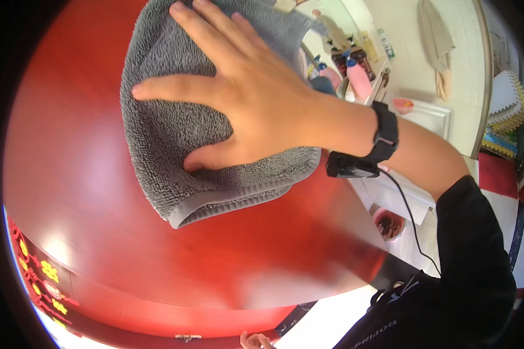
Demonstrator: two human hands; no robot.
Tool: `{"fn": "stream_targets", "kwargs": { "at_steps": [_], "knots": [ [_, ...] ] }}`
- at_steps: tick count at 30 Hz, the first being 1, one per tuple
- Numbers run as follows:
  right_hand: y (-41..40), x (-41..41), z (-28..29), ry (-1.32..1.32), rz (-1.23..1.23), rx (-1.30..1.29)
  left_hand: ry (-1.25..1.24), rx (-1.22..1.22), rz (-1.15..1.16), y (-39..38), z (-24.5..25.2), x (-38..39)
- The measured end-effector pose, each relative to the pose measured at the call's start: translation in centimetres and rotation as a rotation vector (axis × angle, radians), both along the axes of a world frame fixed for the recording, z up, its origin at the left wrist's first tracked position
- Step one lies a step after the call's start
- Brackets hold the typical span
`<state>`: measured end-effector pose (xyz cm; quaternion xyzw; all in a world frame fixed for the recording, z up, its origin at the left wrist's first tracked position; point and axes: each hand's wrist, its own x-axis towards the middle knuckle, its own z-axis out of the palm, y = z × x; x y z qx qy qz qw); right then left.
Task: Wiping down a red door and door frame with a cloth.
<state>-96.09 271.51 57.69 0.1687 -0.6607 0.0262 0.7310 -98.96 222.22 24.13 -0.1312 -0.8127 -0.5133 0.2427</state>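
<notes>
A folded grey terry towel (170, 122) with a smooth sewn border lies flat against a large glossy red panel (157, 261) that looks like a door. My right hand (253, 100) presses it there, back of the hand towards me, fingers and thumb spread over the cloth. Around that wrist sits a black strap with a small device (353, 165) and a cable. At the bottom rim of the view, my left hand (256, 340) shows only its bent fingers near the edge of the red panel. Whether it holds anything is hidden.
A white washstand top holds a pink pump bottle (358, 78) and other bottles. A beige cloth (434, 39) hangs on the pale wall. Foam mats (506, 109) are stacked at far right. A pink bin (389, 224) stands on the floor. The panel bears a small metal fitting (187, 337).
</notes>
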Motion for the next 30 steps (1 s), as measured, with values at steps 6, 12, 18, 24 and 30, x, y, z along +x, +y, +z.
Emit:
{"fn": "stream_targets", "kwargs": {
  "at_steps": [6,12,18,24,30],
  "knots": [
    [-0.7,0.4,-3.1,-0.073,0.022,-0.056,0.031,0.037,0.072,4.9,4.1,-0.9],
    [-4.0,0.7,-6.7,-0.161,-0.010,-0.129,0.622,-0.048,-0.112,9.6,10.1,0.0],
    [-7.8,0.1,-10.1,-0.277,-0.076,-0.163,0.980,-0.265,-0.147,18.3,17.8,1.2],
    [-10.0,0.3,-12.6,-0.374,-0.096,-0.133,1.093,-0.302,-0.082,20.6,20.1,0.9],
    [-12.0,1.7,-15.0,-0.486,-0.097,-0.240,0.818,0.151,-0.443,19.6,19.1,0.2]
  ]
}}
